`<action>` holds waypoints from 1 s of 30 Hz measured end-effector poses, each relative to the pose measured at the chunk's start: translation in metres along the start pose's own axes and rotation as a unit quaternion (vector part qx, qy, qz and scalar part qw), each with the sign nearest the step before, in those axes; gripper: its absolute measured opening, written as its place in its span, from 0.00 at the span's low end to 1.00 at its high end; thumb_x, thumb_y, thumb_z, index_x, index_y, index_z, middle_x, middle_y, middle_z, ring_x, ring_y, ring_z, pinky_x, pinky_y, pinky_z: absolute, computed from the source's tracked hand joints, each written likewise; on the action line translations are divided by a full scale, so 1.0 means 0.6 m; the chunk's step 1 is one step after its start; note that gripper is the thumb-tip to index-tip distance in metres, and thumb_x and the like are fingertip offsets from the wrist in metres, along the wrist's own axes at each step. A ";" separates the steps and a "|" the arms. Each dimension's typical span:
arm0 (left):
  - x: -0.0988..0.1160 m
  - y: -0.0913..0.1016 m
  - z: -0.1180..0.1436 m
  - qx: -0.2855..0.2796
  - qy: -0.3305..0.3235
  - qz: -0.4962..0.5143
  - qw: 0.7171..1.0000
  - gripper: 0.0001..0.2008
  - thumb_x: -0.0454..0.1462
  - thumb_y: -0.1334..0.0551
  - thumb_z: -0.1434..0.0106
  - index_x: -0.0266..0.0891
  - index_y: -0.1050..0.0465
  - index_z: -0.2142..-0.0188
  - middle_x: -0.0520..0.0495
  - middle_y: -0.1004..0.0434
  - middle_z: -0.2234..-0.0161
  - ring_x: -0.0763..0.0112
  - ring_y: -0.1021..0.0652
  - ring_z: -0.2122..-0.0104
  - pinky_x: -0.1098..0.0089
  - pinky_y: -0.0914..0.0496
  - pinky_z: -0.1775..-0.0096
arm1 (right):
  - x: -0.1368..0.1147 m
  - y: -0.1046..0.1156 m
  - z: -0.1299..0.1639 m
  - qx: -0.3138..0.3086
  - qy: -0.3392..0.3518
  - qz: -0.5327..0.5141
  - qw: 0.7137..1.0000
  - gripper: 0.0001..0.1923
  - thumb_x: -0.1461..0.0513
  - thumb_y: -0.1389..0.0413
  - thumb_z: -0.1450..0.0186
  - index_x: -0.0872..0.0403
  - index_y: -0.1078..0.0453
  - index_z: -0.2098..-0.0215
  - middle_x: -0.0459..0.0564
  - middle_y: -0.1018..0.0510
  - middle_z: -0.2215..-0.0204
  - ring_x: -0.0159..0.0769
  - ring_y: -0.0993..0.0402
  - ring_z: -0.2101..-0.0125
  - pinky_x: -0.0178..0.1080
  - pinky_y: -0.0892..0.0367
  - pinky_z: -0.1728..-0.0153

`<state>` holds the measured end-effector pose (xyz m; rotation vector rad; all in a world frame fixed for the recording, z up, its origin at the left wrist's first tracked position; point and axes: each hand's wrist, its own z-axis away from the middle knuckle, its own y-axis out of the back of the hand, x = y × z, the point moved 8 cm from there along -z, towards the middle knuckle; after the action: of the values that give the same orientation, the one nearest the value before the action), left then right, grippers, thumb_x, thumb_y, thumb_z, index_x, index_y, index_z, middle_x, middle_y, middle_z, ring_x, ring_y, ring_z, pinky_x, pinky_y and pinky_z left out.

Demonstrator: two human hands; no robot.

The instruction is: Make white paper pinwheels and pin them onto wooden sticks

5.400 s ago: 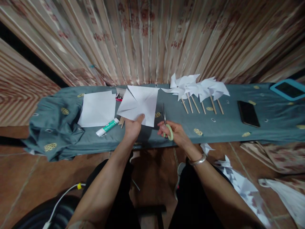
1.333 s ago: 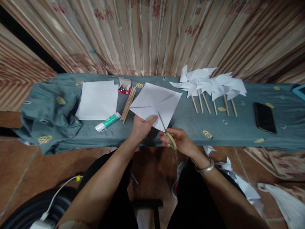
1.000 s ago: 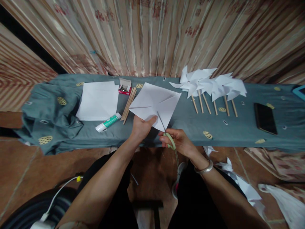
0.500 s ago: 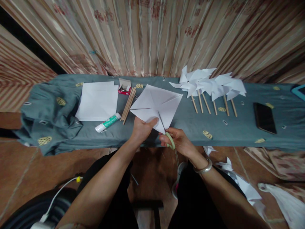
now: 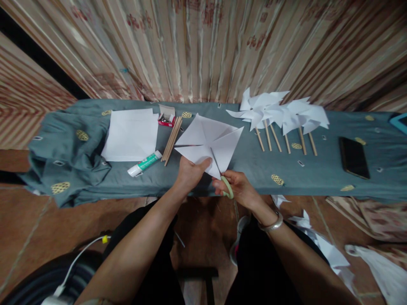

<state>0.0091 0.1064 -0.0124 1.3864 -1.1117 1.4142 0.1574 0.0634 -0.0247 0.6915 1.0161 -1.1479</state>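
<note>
My left hand (image 5: 190,173) pinches the near corner of a creased white paper square (image 5: 208,142) held just above the cloth-covered table (image 5: 241,167). My right hand (image 5: 239,187) grips pale green-handled scissors (image 5: 224,180), whose blades run into the paper from its near edge along a diagonal crease. The sheet shows several cuts from corners toward its centre.
Left of the sheet lie wooden sticks (image 5: 172,137), a small red box (image 5: 166,117), a green-and-white glue tube (image 5: 144,162) and a stack of white paper (image 5: 131,133). Finished paper pinwheels (image 5: 276,114) on sticks lie to the right, then a black phone (image 5: 353,156). Paper scraps (image 5: 321,245) litter the floor.
The scissors have gone further into the paper along the crease. The sheet has turned a little and shifted slightly nearer; both hands stay close together at its near edge.
</note>
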 end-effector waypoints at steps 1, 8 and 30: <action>0.000 0.000 0.000 -0.001 0.000 0.002 1.000 0.16 0.36 0.31 0.56 0.37 0.26 0.65 0.46 0.19 0.66 0.66 0.21 0.67 0.66 0.26 0.61 | 0.000 0.000 0.000 0.000 0.001 0.004 1.000 0.26 0.46 0.29 0.59 0.56 0.28 0.75 0.42 0.27 0.83 0.26 0.33 0.83 0.31 0.40 0.82; -0.003 -0.001 0.001 -0.004 0.007 0.027 1.000 0.18 0.37 0.31 0.56 0.37 0.28 0.64 0.49 0.22 0.68 0.69 0.23 0.70 0.69 0.27 0.65 | 0.003 0.000 -0.003 -0.004 0.002 0.012 1.000 0.26 0.45 0.30 0.57 0.56 0.28 0.74 0.42 0.28 0.84 0.26 0.34 0.83 0.31 0.42 0.83; -0.003 0.004 -0.002 -0.009 0.003 0.014 1.000 0.19 0.36 0.31 0.54 0.36 0.27 0.60 0.46 0.20 0.65 0.65 0.21 0.66 0.66 0.26 0.60 | 0.003 -0.010 0.001 -0.015 -0.022 -0.012 1.000 0.26 0.47 0.29 0.59 0.55 0.30 0.75 0.40 0.28 0.85 0.25 0.34 0.84 0.30 0.39 0.82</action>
<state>0.0067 0.1071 -0.0140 1.3585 -1.1422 1.4236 0.1520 0.0604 -0.0255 0.6283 1.0051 -1.1615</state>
